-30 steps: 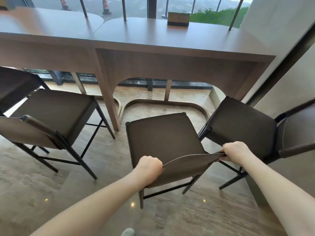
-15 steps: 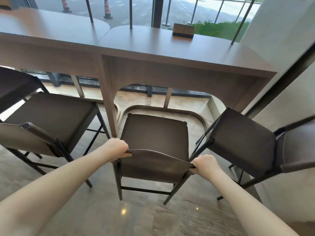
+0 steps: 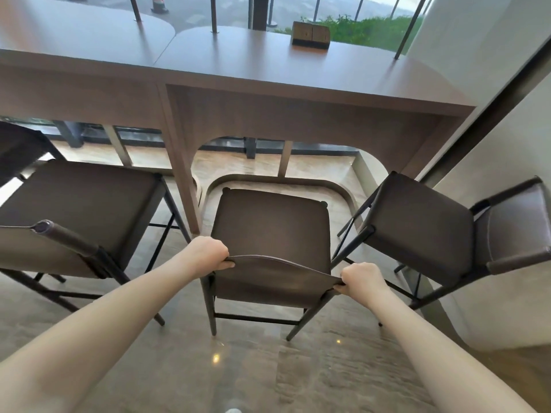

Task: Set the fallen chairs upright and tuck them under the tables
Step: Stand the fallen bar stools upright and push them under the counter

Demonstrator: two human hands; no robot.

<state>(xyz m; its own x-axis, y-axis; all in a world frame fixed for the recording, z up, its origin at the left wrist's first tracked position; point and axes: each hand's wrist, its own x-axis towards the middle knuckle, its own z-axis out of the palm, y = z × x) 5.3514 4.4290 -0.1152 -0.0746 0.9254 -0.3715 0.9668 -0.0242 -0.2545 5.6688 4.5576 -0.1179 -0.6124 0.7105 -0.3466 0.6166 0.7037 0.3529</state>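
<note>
At the far left a dark brown chair (image 3: 80,204) stands upright on the stone floor (image 3: 268,371), its seat short of the near edge of the left worktop (image 3: 74,34) and its backrest nearest to where the person stands. That worktop butts against a second worktop (image 3: 268,67), whose side panel comes down to the floor between the left chair and the next one.

The left hand (image 3: 208,253) grips the left end of the middle chair's backrest (image 3: 277,275), fingers curled over the top edge with the thumb underneath. The middle chair (image 3: 271,231) is upright on all its legs (square to the arched opening under the second worktop), its front edge close to the opening but the seat not under the worktop's near edge. The right hand (image 3: 362,280) holds the backrest's right end in the same way, fingers wrapped round the corner.

Just beside it to the right, a third chair (image 3: 423,225) stands upright, turned at an angle, its backrest toward the white wall (image 3: 492,70). On the second worktop, near its far edge, sits a small wooden box (image 3: 311,35).
</note>
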